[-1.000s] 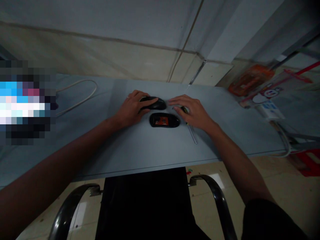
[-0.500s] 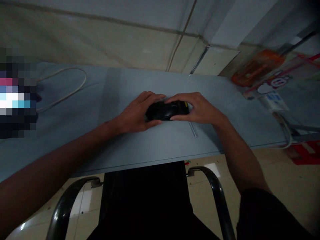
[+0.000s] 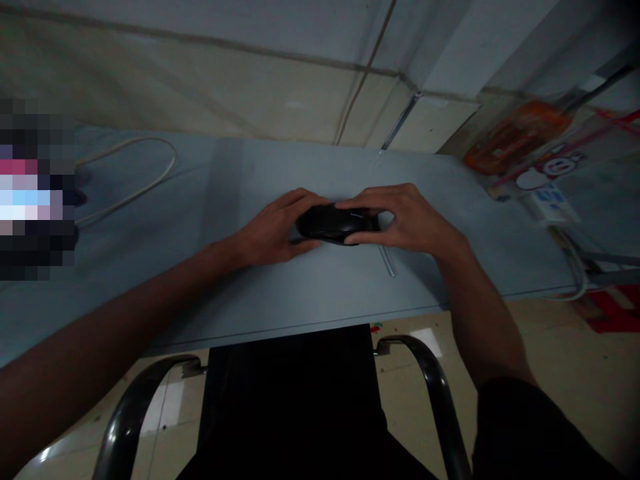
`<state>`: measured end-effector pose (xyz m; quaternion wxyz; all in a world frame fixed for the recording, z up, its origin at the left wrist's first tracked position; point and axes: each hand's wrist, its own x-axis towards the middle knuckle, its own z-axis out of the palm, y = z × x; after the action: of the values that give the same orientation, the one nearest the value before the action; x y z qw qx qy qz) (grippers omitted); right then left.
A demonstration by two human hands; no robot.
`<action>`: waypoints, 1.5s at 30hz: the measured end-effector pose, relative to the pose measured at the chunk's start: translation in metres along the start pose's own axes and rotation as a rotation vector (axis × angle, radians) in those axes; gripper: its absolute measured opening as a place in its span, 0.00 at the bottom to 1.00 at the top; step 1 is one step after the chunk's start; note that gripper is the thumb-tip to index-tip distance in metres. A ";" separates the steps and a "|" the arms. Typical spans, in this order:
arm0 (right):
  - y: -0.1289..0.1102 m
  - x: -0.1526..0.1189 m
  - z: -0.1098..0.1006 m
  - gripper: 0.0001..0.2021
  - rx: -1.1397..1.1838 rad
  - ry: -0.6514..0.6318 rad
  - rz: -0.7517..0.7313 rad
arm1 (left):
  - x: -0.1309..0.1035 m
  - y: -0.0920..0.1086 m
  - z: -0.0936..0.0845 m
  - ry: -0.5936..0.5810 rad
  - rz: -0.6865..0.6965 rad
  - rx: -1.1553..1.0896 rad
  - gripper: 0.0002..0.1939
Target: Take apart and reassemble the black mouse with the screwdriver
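A black computer mouse [image 3: 330, 223] rests on the grey table [image 3: 310, 287] in the middle of the view. My left hand [image 3: 273, 230] grips its left end, thumb underneath at the near side. My right hand [image 3: 405, 217] grips its right end, fingers curled over the top. The mouse's top shell sits on its base, so the inside is hidden. A thin screwdriver [image 3: 387, 260] lies on the table just under my right hand, its handle covered by the hand.
A white cable [image 3: 135, 190] loops at the left of the table beside a blurred-out patch. A white power strip [image 3: 550, 203] and orange packaging [image 3: 515, 137] lie at the right. A black chair with metal armrests [image 3: 430, 393] stands at the table's near edge.
One second ago the shell and the open base lay apart, my left hand on the shell. Now the shell sits on the base and both hands clasp the joined mouse.
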<state>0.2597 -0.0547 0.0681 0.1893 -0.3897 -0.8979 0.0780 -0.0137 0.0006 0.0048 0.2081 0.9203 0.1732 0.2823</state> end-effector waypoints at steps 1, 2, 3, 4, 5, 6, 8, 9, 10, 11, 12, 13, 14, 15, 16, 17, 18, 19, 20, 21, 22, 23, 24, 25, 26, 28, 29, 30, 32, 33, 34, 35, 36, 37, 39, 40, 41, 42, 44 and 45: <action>0.000 0.000 0.001 0.29 -0.010 -0.010 -0.006 | 0.000 0.000 0.000 0.002 0.004 -0.001 0.29; -0.001 0.000 0.001 0.29 -0.026 -0.020 -0.012 | 0.000 -0.001 0.001 0.001 0.009 -0.001 0.29; -0.001 0.000 0.002 0.29 -0.045 -0.026 -0.018 | 0.000 -0.001 0.001 0.000 0.017 0.000 0.29; -0.002 0.000 0.003 0.29 -0.064 -0.030 -0.025 | 0.000 -0.001 0.001 0.000 0.024 0.001 0.29; -0.002 0.000 0.004 0.29 -0.079 -0.031 -0.031 | 0.000 -0.002 0.001 0.000 0.028 0.005 0.30; -0.002 0.000 0.004 0.29 -0.089 -0.034 -0.034 | 0.000 -0.002 0.001 0.003 0.031 0.012 0.30; -0.003 -0.001 0.005 0.29 -0.097 -0.047 -0.040 | -0.001 -0.002 0.001 0.012 0.031 0.025 0.31; -0.002 -0.001 0.006 0.29 -0.105 -0.060 -0.042 | -0.002 -0.002 0.001 0.015 0.030 0.029 0.30; -0.002 -0.002 0.006 0.29 -0.118 -0.073 -0.046 | -0.002 -0.002 0.001 0.015 0.030 0.028 0.30; -0.001 -0.002 0.007 0.29 -0.135 -0.086 -0.051 | -0.002 -0.002 0.001 0.014 0.032 0.024 0.29; 0.000 -0.003 0.008 0.29 -0.155 -0.096 -0.055 | -0.002 -0.002 0.001 0.013 0.034 0.018 0.28; 0.000 -0.003 0.009 0.30 -0.174 -0.100 -0.059 | -0.002 -0.001 0.002 0.013 0.035 0.016 0.27; 0.000 -0.003 0.011 0.30 -0.190 -0.099 -0.061 | -0.002 -0.001 0.002 0.012 0.039 0.017 0.26; -0.001 -0.003 0.013 0.30 -0.202 -0.094 -0.061 | -0.002 -0.001 0.003 0.011 0.044 0.024 0.26; -0.002 -0.003 0.015 0.30 -0.208 -0.088 -0.061 | -0.002 -0.001 0.003 0.008 0.051 0.036 0.25; -0.004 -0.002 0.018 0.31 -0.209 -0.081 -0.062 | -0.002 -0.001 0.004 0.003 0.057 0.055 0.26; -0.006 -0.001 0.020 0.32 -0.205 -0.069 -0.061 | -0.002 -0.001 0.005 -0.001 0.059 0.077 0.26; -0.008 0.001 0.022 0.33 -0.200 -0.057 -0.054 | -0.002 -0.001 0.006 -0.005 0.058 0.100 0.27; -0.010 0.002 0.024 0.32 -0.194 -0.042 -0.034 | -0.002 -0.001 0.006 -0.010 0.058 0.120 0.28; -0.010 0.004 0.025 0.29 -0.195 -0.020 -0.001 | -0.002 -0.001 0.005 -0.013 0.058 0.133 0.30; -0.010 0.005 0.025 0.27 -0.207 0.012 0.046 | -0.002 0.000 0.004 -0.015 0.058 0.139 0.31; -0.009 0.006 0.025 0.26 -0.232 0.049 0.097 | -0.002 0.001 0.002 -0.013 0.059 0.136 0.31; -0.006 0.007 0.025 0.24 -0.265 0.080 0.141 | -0.001 0.003 0.000 -0.006 0.057 0.126 0.31; -0.003 0.007 0.024 0.21 -0.306 0.095 0.170 | -0.001 0.004 -0.003 0.003 0.045 0.111 0.30; 0.002 0.007 0.024 0.18 -0.348 0.088 0.178 | -0.001 0.007 -0.006 0.021 0.021 0.092 0.29; 0.010 0.007 0.026 0.14 -0.422 0.007 0.144 | 0.001 0.011 -0.012 0.076 -0.062 0.065 0.27; 0.013 0.007 0.027 0.15 -0.455 -0.042 0.121 | 0.001 0.013 -0.013 0.112 -0.118 0.061 0.25; 0.015 0.007 0.029 0.15 -0.490 -0.079 0.103 | 0.002 0.015 -0.015 0.145 -0.176 0.060 0.24; 0.015 0.008 0.033 0.14 -0.577 -0.118 0.080 | 0.004 0.017 -0.016 0.197 -0.276 0.059 0.23; 0.014 0.009 0.035 0.13 -0.627 -0.125 0.072 | 0.005 0.018 -0.015 0.210 -0.314 0.054 0.23; 0.012 0.010 0.036 0.12 -0.674 -0.128 0.061 | 0.006 0.018 -0.015 0.219 -0.344 0.045 0.23; 0.010 0.010 0.037 0.12 -0.714 -0.130 0.048 | 0.007 0.018 -0.015 0.226 -0.369 0.034 0.22; 0.008 0.011 0.038 0.13 -0.745 -0.128 0.036 | 0.007 0.018 -0.014 0.237 -0.392 0.024 0.22; 0.006 0.011 0.039 0.13 -0.767 -0.122 0.025 | 0.007 0.018 -0.014 0.245 -0.417 0.015 0.22; 0.004 0.011 0.039 0.12 -0.784 -0.098 0.013 | 0.007 0.017 -0.014 0.256 -0.458 -0.001 0.23; 0.005 0.011 0.039 0.12 -0.780 -0.084 0.014 | 0.007 0.016 -0.014 0.258 -0.471 -0.005 0.24; 0.006 0.011 0.039 0.12 -0.764 -0.069 0.021 | 0.007 0.016 -0.014 0.259 -0.483 -0.008 0.25; 0.007 0.011 0.039 0.12 -0.730 -0.053 0.033 | 0.006 0.016 -0.015 0.259 -0.491 -0.009 0.25; 0.009 0.010 0.037 0.10 -0.588 -0.016 0.049 | 0.006 0.016 -0.015 0.259 -0.504 -0.010 0.27; 0.009 0.010 0.036 0.08 -0.488 0.014 0.041 | 0.006 0.017 -0.015 0.257 -0.508 -0.010 0.27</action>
<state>0.2452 -0.0406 0.0356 0.0944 -0.4424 -0.8807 -0.1403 -0.0144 -0.0063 0.0274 0.2531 0.8031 0.4220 0.3361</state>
